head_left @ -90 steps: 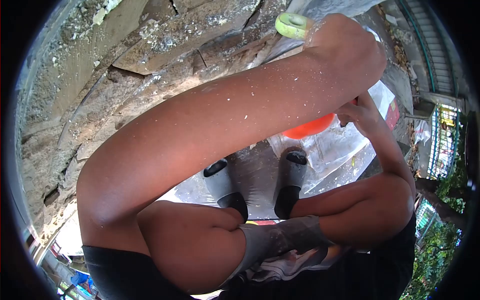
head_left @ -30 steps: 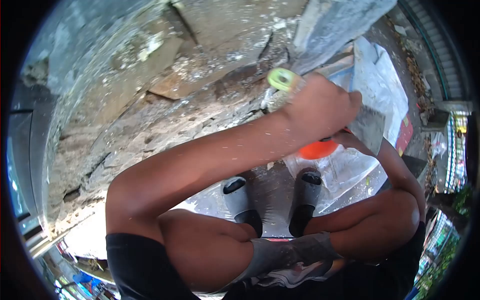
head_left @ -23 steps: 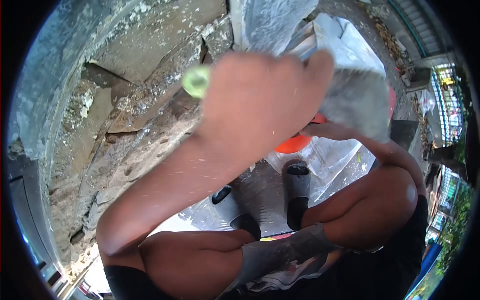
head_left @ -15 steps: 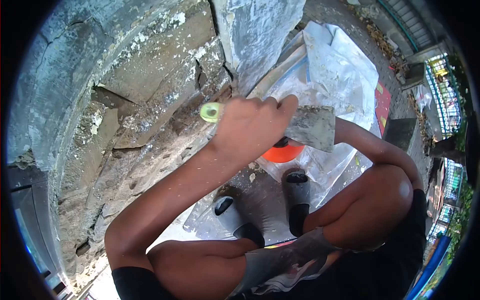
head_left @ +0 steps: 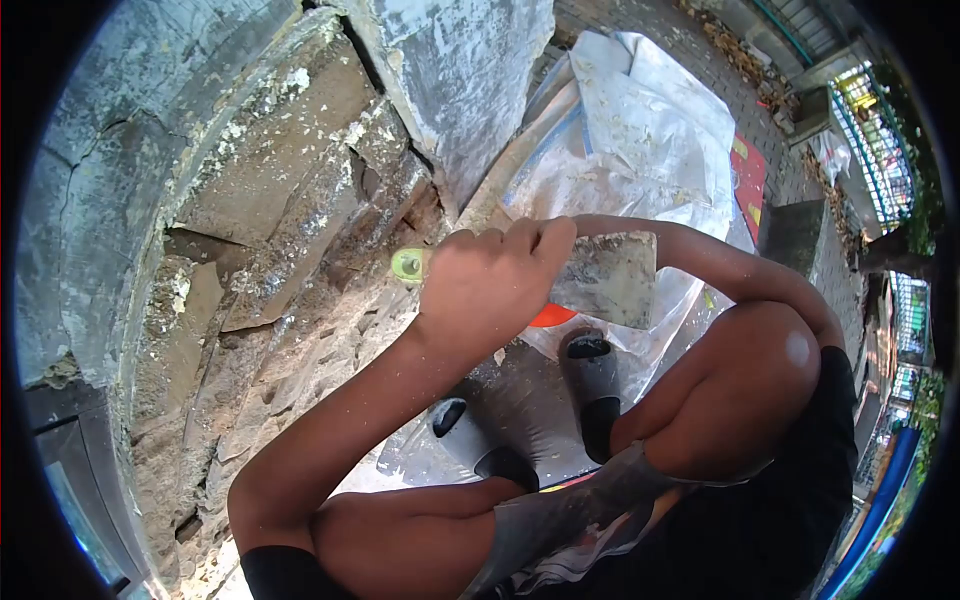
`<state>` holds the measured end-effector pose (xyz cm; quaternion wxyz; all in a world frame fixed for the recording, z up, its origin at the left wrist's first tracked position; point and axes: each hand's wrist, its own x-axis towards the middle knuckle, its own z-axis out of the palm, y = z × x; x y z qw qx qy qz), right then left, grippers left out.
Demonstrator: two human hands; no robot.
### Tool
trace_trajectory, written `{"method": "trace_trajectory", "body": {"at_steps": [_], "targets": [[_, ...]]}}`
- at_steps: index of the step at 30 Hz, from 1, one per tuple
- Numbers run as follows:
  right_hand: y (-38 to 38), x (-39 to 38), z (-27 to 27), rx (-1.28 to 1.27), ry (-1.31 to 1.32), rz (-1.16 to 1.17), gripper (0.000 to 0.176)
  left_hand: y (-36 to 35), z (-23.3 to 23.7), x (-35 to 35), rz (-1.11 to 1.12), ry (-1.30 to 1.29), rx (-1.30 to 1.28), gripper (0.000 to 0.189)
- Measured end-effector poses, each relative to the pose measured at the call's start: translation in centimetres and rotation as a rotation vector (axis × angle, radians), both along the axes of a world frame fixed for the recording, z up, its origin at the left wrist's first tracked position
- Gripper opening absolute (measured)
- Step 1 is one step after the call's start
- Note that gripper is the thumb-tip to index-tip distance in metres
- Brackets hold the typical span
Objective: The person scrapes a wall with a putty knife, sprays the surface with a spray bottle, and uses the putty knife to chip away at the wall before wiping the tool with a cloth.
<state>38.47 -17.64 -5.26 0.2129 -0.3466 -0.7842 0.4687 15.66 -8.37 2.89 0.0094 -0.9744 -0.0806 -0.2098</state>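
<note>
My left hand [head_left: 490, 275] is closed round the handle of a putty knife, knuckles up. The yellow-green handle end [head_left: 408, 265] with its hole sticks out on the left. To the right extends the wide, smeared metal blade [head_left: 605, 280]. My right forearm [head_left: 690, 250] reaches in from the right behind the blade, and its hand is hidden behind my left hand. Part of a rounded orange object [head_left: 552, 316] shows just below the blade; the rest is covered.
A rough wall with broken, flaking plaster [head_left: 290, 200] rises on the left beside a grey-blue pillar [head_left: 460, 80]. Whitish plastic sheeting [head_left: 650, 130] lies crumpled ahead. My feet in grey slides [head_left: 590, 375] are below the hands. A block [head_left: 795, 240] stands at right.
The view has shifted a little. My left hand and the putty knife sit slightly lower, and less of the orange object shows. The right forearm is now closer to the left hand.
</note>
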Motion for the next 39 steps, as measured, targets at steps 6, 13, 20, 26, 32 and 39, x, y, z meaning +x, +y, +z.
{"method": "trace_trajectory", "body": {"at_steps": [6, 13, 20, 26, 32, 39], "targets": [[-0.5, -0.5, -1.9, -0.259, 0.181, -0.088, 0.049, 2.7, 3.4, -0.5, 0.031, -0.022, 0.094, 0.013], [0.3, -2.4, 7.6, -0.354, 0.101, -0.301, 0.053, 2.4, 5.3, -0.5, 0.117, -0.186, 0.003, 0.025], [0.2, -0.1, 4.0, 0.112, -0.306, -0.280, 0.060, 2.3, 3.9, 1.4, 0.072, -0.111, -0.108, 0.036], [-0.3, -1.1, 6.5, 0.073, -0.239, -0.304, 0.064, 3.5, 6.1, 0.9, 0.036, -0.123, -0.026, 0.036], [0.1, -1.2, 7.0, -0.071, -0.211, -0.257, 0.057, 3.4, 7.2, 1.3, 0.041, -0.190, 0.031, 0.024], [0.6, -0.4, 4.2, -0.154, -0.365, -0.161, 0.048, 2.5, -0.9, 2.3, 0.009, 0.043, -0.074, 0.035]]}}
